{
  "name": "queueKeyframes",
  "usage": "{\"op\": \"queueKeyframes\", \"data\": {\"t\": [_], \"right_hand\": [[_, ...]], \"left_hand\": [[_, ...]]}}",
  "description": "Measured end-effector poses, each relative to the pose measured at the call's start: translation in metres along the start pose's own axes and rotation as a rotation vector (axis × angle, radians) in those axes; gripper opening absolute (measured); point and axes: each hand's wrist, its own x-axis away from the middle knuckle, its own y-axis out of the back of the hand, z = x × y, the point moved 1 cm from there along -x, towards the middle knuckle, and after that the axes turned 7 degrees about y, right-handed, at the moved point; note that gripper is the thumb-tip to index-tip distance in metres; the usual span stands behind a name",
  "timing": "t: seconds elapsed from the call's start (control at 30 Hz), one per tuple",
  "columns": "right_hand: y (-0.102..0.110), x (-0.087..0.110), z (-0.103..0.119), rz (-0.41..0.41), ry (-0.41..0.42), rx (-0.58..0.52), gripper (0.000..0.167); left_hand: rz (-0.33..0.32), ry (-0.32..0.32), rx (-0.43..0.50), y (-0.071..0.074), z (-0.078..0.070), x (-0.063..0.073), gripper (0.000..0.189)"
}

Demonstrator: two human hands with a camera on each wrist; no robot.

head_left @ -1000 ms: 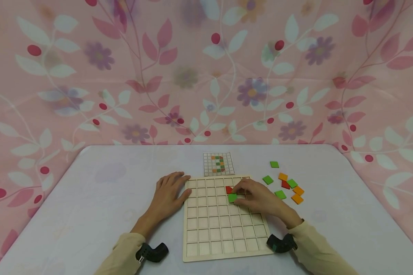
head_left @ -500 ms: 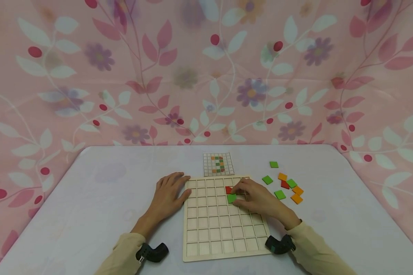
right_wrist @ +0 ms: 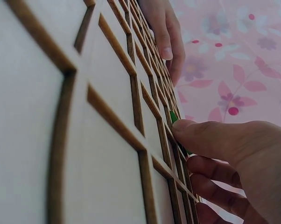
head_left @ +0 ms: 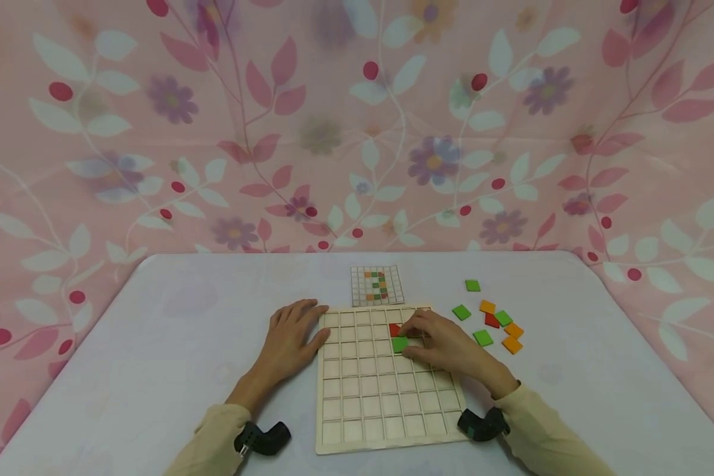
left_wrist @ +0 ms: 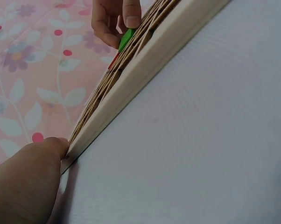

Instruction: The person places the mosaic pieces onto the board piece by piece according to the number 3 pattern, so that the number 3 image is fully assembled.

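A wooden grid board lies on the table. My right hand is over its upper right part and pinches a green square tile between thumb and fingers. In the left wrist view this green tile stands tilted at the grid. Just behind it, a red tile sits in a cell, partly covered by my fingertips. My left hand rests at the board's upper left edge, fingers relaxed and thumb on the frame. The right wrist view shows my right thumb against the green tile's edge.
Loose green, orange and red tiles, such as this orange tile, lie right of the board, some overlapping. Behind the board is a pattern card with coloured squares. A floral cloth hangs beyond the white table.
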Motion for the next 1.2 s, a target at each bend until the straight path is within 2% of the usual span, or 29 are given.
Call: {"op": "queueKeyframes", "data": {"t": [0.8, 1.2], "right_hand": [[0.0010, 0.0006, -0.0010, -0.016, 0.017, 0.022, 0.027], [-0.0005, -0.0019, 0.0007, -0.002, 0.019, 0.019, 0.027]], "left_hand": [[0.021, -0.009, 0.002, -0.0016, -0.0015, -0.0046, 0.044], [-0.005, -0.013, -0.003, 0.0008, 0.0013, -0.0027, 0.043]]}}
